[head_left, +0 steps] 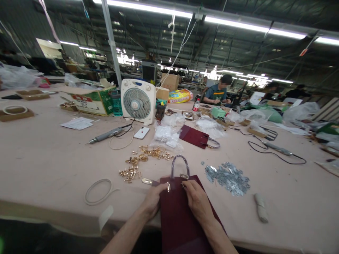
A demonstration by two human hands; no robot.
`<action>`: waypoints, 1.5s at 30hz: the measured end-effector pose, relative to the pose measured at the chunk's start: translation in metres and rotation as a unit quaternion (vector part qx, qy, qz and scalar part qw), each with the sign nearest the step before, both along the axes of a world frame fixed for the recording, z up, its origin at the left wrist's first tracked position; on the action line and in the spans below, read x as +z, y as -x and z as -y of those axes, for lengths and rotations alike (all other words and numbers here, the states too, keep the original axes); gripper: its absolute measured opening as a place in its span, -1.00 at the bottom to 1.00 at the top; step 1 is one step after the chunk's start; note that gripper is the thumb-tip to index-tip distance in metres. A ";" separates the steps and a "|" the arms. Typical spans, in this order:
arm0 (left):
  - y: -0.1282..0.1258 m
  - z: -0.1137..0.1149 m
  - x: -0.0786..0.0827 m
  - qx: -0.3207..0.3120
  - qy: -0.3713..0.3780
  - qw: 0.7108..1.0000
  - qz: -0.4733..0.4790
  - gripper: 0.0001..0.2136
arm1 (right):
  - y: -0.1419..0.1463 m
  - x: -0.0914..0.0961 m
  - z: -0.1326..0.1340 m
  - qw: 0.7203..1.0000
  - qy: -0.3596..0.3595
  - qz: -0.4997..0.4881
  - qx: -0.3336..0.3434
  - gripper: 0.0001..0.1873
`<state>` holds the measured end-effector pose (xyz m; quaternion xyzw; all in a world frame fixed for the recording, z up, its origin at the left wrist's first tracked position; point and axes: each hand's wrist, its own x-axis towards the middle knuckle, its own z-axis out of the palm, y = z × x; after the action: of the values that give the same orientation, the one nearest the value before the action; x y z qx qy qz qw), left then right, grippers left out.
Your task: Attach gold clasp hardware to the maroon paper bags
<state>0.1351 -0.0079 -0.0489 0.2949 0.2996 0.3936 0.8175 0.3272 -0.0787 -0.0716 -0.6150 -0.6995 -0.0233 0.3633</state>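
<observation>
Pinkish table, with a burgundy bag at six o'clock.
Scattered gold fittings lie at eleven o'clock from the bag's middle, heaped silver pieces at two. The person's left hand grips the bag's upper left edge; the right hand pinches at its twelve o'clock. Beside the left thumb sits an oblong gold plate; between the right fingertips, a small gold piece.

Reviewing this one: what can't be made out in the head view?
In the head view:
Maroon bag: lower end cut off by the bottom edge.
Left hand: fingers beyond the thumb mostly hidden by the bag.
Metal piece at the fingertips of the right hand: too small, partly covered by them; held or fixed, unclear.
Papers: any print too blurred.
</observation>
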 end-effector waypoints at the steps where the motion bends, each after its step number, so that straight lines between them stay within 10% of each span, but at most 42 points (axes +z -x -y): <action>1: 0.000 0.000 0.000 0.002 -0.004 1.000 0.004 -0.56 | 0.000 -0.001 0.001 1.000 -0.004 0.000 -0.007 -0.66; 25: 0.000 -0.001 -0.005 -0.009 -0.012 1.000 0.023 -0.53 | 0.032 -0.013 0.009 0.983 0.027 0.163 -0.080 -0.21; 45: 0.002 0.026 0.012 0.044 -0.059 0.995 -0.071 -0.48 | 0.048 0.025 0.048 0.973 0.006 -0.195 -0.124 -0.54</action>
<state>0.1327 -0.0339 -0.0371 0.3565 0.3452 0.4246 0.7573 0.2796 -0.1268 -0.0467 -0.6922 -0.5332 0.0568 0.4831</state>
